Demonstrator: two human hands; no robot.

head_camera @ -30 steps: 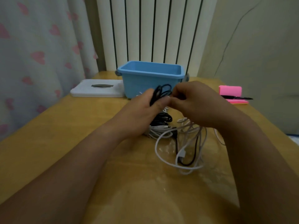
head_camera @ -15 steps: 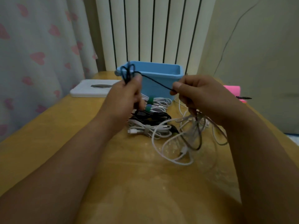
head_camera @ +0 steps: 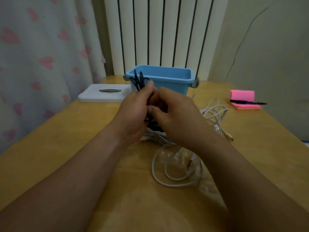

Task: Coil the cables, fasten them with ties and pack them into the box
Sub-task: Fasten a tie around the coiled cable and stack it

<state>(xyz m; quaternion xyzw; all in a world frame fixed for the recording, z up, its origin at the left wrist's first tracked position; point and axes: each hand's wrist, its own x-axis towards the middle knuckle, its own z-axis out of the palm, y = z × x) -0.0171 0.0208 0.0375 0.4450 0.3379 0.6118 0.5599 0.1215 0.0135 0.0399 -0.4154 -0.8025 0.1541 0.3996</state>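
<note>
One view, from the head. The left hand [head_camera: 133, 113] grips a thin black cable [head_camera: 138, 80] with fingers and thumb curled round it. The cable's wound loops stand up in front of the near left corner of the blue plastic box [head_camera: 160, 77]. The right hand [head_camera: 177, 118] sits against the left, fingers curled, thumb and forefinger seemingly pinching the black strand; the exact contact is hidden.

Below the hands, on the yellow wooden table [head_camera: 66, 148], lies a tied white cable bundle [head_camera: 155, 136]. Loose white cables [head_camera: 167, 178] sprawl nearer and to the right.

To wind well, I would lay each turn the same length as the standing loops. The left thumb should clamp every new turn before the right hand reaches for more slack. Lift the tail clear of the white tangle so nothing snags.
</note>
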